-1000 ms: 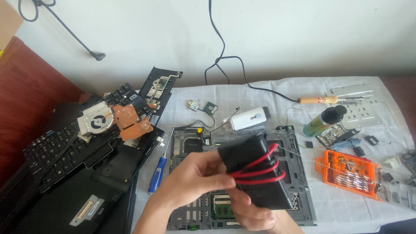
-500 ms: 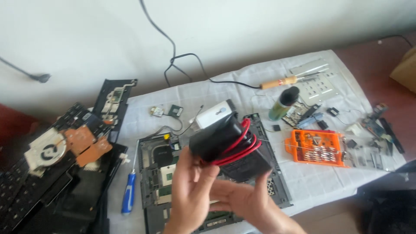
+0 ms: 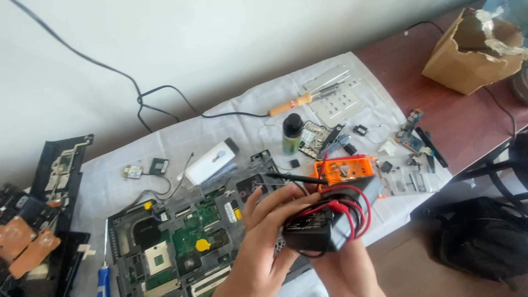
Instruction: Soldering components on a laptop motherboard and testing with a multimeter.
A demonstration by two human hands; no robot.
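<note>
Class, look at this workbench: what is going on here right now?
A person holds a black meter wrapped in red and black leads, gripped by the left hand and right hand, above an opened laptop base with its green circuit board exposed. An orange bit case, a soldering iron and small parts lie on the white cloth.

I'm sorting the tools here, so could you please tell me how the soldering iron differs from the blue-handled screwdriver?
The soldering iron has a pale wooden handle and a black cord; the blue-handled screwdriver has a blue handle and no cord. The iron lies at the far side of the white cloth, the screwdriver at the near left, partly cut off. Both lie flat, away from the hands.
</note>
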